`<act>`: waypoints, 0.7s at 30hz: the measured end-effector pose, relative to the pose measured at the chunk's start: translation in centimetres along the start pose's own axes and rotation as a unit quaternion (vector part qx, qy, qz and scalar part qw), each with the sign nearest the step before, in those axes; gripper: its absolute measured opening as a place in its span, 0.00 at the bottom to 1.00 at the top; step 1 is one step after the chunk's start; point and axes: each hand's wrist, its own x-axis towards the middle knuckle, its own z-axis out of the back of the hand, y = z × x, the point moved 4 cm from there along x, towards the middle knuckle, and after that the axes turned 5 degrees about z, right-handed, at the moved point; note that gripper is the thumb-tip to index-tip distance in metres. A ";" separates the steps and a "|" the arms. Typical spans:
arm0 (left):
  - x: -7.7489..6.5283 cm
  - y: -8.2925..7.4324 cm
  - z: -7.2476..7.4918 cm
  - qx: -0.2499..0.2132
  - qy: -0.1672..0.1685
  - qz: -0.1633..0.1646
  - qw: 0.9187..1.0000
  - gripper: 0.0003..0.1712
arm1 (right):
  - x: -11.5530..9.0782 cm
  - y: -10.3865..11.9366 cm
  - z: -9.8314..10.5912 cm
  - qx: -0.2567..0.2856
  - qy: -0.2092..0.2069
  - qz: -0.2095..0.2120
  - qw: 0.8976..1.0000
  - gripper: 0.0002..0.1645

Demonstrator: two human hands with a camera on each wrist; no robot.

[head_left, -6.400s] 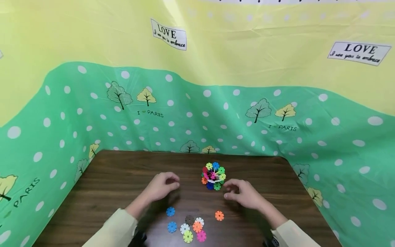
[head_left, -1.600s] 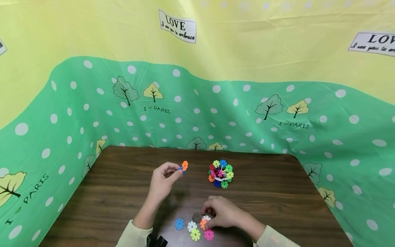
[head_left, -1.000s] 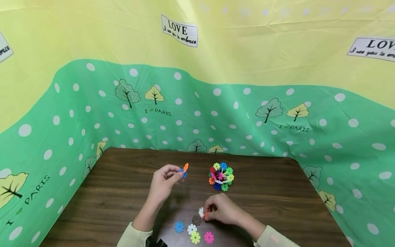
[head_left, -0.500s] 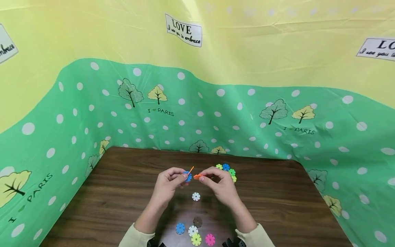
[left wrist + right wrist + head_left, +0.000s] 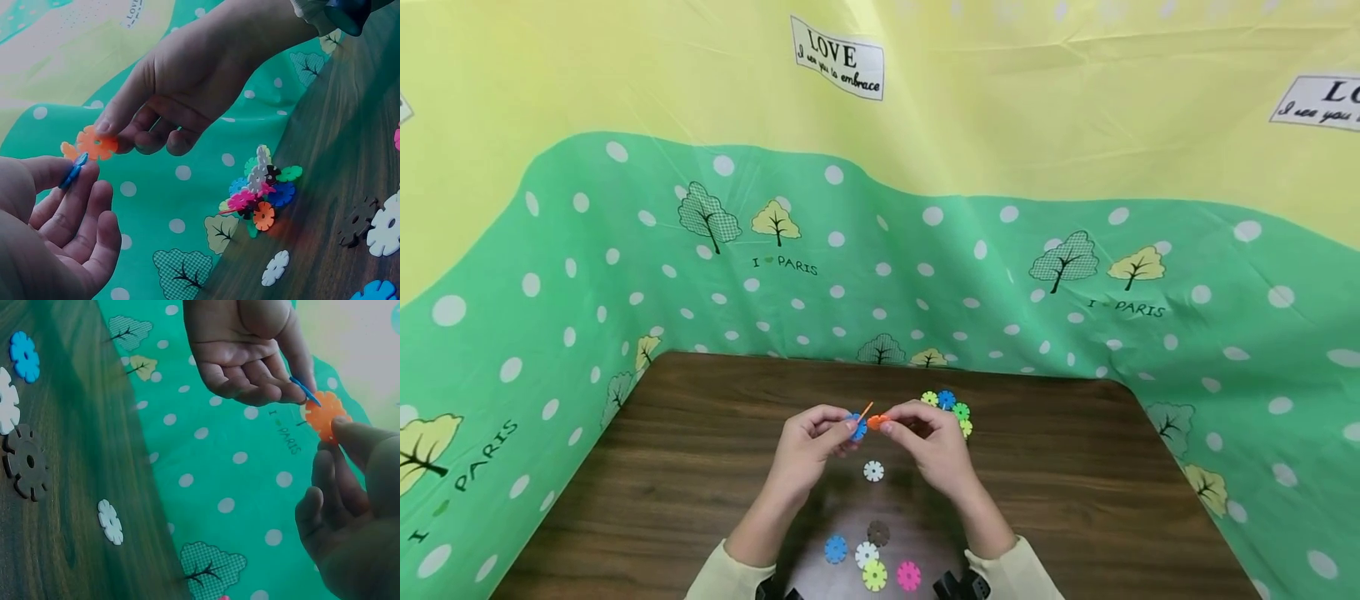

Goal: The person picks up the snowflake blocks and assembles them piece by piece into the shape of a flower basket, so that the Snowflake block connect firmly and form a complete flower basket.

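Note:
My left hand [image 5: 805, 448] pinches a blue snowflake disc [image 5: 857, 429] between thumb and fingers. Slotted into that disc is an orange one, its thin edge slanting upward. My right hand [image 5: 938, 448] pinches a second orange snowflake disc [image 5: 877, 423], held right at the blue disc's rim. In the left wrist view the right hand's orange disc [image 5: 97, 142] overlaps the orange disc [image 5: 69, 150] behind the blue one. Both hands are raised above the table. A white disc [image 5: 873, 471] lies below them. My right hand partly hides a many-coloured ball of joined discs [image 5: 962, 412].
Near the front of the brown table [image 5: 647, 467] lie loose discs: blue [image 5: 836, 549], brown [image 5: 877, 533], white [image 5: 867, 555], yellow-green [image 5: 874, 575] and pink [image 5: 908, 575]. A green and yellow patterned cloth [image 5: 820, 325] hangs around the back and sides.
Both hands were bare at first. The left then held blue and orange discs joined. My right hand took another orange disc from the pile up to them; a white disc shifted away from the pile.

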 end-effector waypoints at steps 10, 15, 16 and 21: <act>-0.2 -0.3 0.0 0.031 0.012 -0.020 0.999 0.09 | 0.2 0.0 1.0 -0.015 -0.038 -0.050 0.998 0.06; -0.5 -1.1 0.4 0.125 -0.013 -0.113 0.986 0.05 | 0.3 0.0 1.0 -0.008 -0.024 -0.060 0.998 0.06; -0.6 -1.2 0.4 0.146 -0.021 -0.131 0.980 0.04 | 0.2 0.0 1.0 -0.007 -0.021 -0.061 0.998 0.06; -1.0 -1.8 0.3 0.206 -0.030 -0.176 0.962 0.02 | 0.1 -0.1 0.9 0.002 0.008 -0.028 1.000 0.05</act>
